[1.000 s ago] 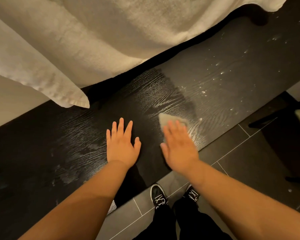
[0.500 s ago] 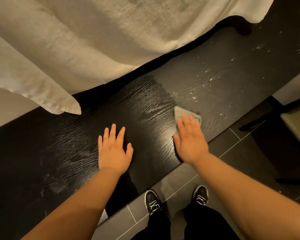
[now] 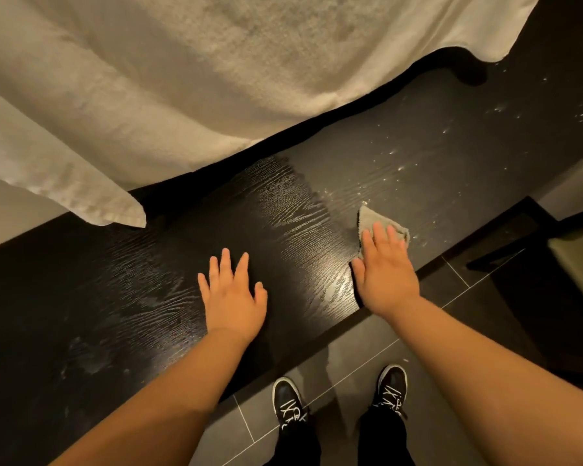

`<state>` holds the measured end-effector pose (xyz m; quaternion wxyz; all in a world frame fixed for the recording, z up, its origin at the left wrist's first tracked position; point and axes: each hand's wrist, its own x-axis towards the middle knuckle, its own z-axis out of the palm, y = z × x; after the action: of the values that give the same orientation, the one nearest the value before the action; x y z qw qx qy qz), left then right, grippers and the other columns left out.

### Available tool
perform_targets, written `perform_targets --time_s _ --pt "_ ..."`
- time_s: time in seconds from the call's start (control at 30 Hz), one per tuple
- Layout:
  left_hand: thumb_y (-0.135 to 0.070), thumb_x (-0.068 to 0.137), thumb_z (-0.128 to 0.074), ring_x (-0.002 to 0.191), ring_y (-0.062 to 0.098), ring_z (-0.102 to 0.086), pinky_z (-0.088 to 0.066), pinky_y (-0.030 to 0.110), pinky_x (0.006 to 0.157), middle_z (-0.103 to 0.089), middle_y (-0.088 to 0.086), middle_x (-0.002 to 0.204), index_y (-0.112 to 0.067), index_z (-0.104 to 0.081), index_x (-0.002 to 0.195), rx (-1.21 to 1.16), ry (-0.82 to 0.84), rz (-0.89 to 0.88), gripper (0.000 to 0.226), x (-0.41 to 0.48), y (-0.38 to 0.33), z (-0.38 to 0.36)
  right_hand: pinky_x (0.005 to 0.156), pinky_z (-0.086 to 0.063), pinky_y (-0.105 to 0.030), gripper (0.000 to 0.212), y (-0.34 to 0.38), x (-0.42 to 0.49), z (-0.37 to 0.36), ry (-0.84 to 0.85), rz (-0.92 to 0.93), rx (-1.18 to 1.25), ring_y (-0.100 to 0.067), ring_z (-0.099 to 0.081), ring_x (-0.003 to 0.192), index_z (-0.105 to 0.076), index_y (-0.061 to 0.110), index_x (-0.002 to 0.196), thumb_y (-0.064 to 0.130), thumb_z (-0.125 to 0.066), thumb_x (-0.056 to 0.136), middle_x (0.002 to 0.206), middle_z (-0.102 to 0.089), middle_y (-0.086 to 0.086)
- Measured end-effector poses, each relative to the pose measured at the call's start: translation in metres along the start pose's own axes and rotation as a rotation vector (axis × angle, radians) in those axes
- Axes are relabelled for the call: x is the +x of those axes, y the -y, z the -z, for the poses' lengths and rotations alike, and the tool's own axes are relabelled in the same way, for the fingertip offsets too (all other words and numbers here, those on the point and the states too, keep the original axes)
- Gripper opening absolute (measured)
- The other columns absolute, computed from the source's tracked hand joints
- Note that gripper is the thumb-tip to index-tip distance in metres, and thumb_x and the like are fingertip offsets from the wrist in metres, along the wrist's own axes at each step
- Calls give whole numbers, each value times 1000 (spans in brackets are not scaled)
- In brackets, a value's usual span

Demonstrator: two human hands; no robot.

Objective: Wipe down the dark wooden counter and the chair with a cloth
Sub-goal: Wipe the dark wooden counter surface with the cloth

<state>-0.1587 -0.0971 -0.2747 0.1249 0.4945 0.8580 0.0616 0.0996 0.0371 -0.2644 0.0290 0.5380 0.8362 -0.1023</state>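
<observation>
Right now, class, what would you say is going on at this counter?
A person is wiping a dark wooden counter. The right hand presses flat on a small grey cloth near the counter's front edge. The left hand rests flat on the bare wood, holding nothing. White specks and droplets lie on the counter beyond the cloth, on the person's right, so that stretch looks not yet wiped. A white towel hangs over the counter's far side. Part of a chair shows at the right.
</observation>
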Motion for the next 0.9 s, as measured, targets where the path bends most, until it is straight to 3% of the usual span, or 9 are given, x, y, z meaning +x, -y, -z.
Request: perform_targets --time_s 0.13,0.23,0.4,0.5,0.63,0.77,0.9 --pt "-54 102 -42 161 34 4 0 59 128 -1 9 175 -28 -19 166 56 66 -55 73 -14 -51 -11 126 -15 -56 73 46 -26 -19 73 261 -19 -41 -14 156 -29 5 160 50 -26 102 167 -23 -21" --pt "-55 102 -40 161 34 6 1 61 128 1 8 175 -27 -16 167 57 88 -12 75 -14 -74 -15 128 -15 -52 69 11 -14 -13 89 447 -68 -35 -17 157 -32 9 160 49 -28 104 168 -24 -15" --pt "-54 103 -41 161 34 6 0 61 128 1 7 175 -27 -16 167 44 88 37 73 -8 -93 -14 129 -9 -50 73 -83 27 13 95 203 -71 -33 -6 159 -19 9 163 51 -15 103 171 -14 -14" --pt "-53 104 -41 161 34 6 -1 59 129 0 6 176 -30 -17 167 45 90 38 71 -2 -103 -15 128 -11 -53 72 -76 28 12 56 155 -37 -40 -9 157 -21 8 162 52 -23 104 169 -15 -18" --pt "-54 103 -40 161 31 5 0 57 129 0 3 176 -33 -17 166 52 49 86 70 -1 -109 -21 126 -16 -56 70 -26 -1 -7 77 396 -11 -39 -13 156 -30 9 161 49 -28 104 168 -23 -17" --pt "-55 101 -41 162 26 2 -2 54 130 -3 2 176 -32 -18 166 41 -6 142 73 2 -110 -27 126 -21 -52 64 -53 14 -3 92 611 -31 -33 -20 156 -37 11 159 47 -31 105 167 -28 -11" --pt "-54 103 -40 162 23 3 -1 52 130 -1 0 176 -32 -17 167 -28 -19 232 71 11 -112 -25 127 -17 -52 70 -110 56 15 82 396 -44 -34 -14 157 -28 9 161 49 -19 105 169 -22 -14"
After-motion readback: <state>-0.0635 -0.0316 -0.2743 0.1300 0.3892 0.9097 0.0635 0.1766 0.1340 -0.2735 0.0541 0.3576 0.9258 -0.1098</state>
